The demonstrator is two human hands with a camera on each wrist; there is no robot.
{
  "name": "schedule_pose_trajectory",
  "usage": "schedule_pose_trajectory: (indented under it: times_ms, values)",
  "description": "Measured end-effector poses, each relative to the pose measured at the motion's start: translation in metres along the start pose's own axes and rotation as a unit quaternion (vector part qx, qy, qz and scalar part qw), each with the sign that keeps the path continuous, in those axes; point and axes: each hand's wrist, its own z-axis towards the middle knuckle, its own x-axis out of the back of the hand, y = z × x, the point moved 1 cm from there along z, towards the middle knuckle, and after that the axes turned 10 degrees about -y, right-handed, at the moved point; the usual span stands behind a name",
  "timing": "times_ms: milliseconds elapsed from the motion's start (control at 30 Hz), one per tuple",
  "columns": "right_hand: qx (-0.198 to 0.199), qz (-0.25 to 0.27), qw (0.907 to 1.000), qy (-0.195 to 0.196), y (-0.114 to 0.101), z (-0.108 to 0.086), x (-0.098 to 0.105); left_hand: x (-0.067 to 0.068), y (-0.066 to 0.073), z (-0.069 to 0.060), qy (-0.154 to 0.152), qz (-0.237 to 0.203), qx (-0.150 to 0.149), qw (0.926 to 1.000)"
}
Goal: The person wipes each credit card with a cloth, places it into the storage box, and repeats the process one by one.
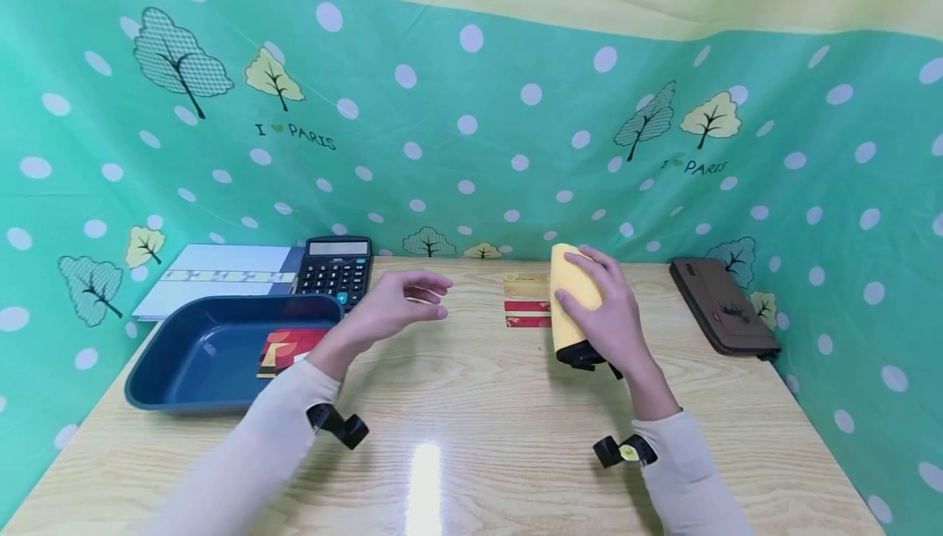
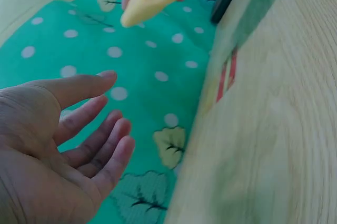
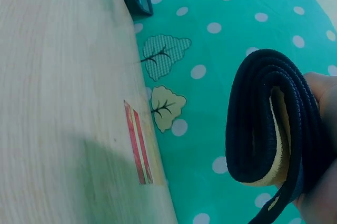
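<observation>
My right hand (image 1: 615, 307) grips a folded yellow cloth (image 1: 565, 327) with black edging, thumb on its near face, holding it above the right half of the table. In the right wrist view, the dark-edged layers of the folded cloth (image 3: 247, 124) face the camera and hide most of that hand. My left hand (image 1: 390, 303) hovers to the left with nothing in it, fingers slightly bent and apart from the thumb. Between the hands, flat red and gold cards or papers (image 1: 525, 307) lie on the table, partly hidden by the cloth.
At left stands a dark blue basin (image 1: 184, 380) holding a red and gold packet (image 1: 276, 352). Behind it are a black calculator (image 1: 335, 274) and a pale folder (image 1: 214, 262). A brown zipped case (image 1: 725, 307) lies far right. A green dotted curtain (image 1: 471, 159) borders the table (image 1: 471, 405).
</observation>
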Motion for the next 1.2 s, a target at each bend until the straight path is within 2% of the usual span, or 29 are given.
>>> schedule_pose_trajectory:
  times_ms: [100, 267, 567, 767, 900, 1033, 1133, 1200]
  values:
    - [-0.006, 0.006, 0.9999, 0.008, 0.004, 0.001, 0.006, -0.010, -0.005, 0.016, 0.001, -0.005, 0.006, 1.0000]
    - [-0.018, 0.011, 0.9995, 0.022, 0.011, 0.001, 0.015, -0.026, -0.014, 0.042, -0.001, -0.005, 0.001, 1.0000]
    - [-0.027, 0.020, 0.9984, 0.046, 0.017, 0.001, 0.027, -0.054, -0.033, 0.076, 0.004, 0.018, 0.011, 0.9998]
    - [-0.032, 0.021, 0.9979, 0.052, 0.019, 0.000, 0.029, -0.071, -0.041, 0.095, -0.009, 0.036, 0.029, 0.9989]
    - [-0.033, 0.023, 0.9977, 0.054, 0.020, -0.001, 0.031, -0.079, -0.046, 0.103, 0.011, 0.101, 0.042, 0.9940]
    - [-0.031, 0.026, 0.9977, 0.055, 0.020, 0.000, 0.031, -0.085, -0.048, 0.105, 0.041, 0.182, 0.048, 0.9812]
    - [-0.029, 0.026, 0.9978, 0.055, 0.020, 0.000, 0.031, -0.088, -0.047, 0.106, 0.052, 0.212, 0.049, 0.9747]
    - [-0.030, 0.025, 0.9978, 0.055, 0.020, 0.000, 0.031, -0.090, -0.046, 0.106, 0.055, 0.218, 0.053, 0.9730]
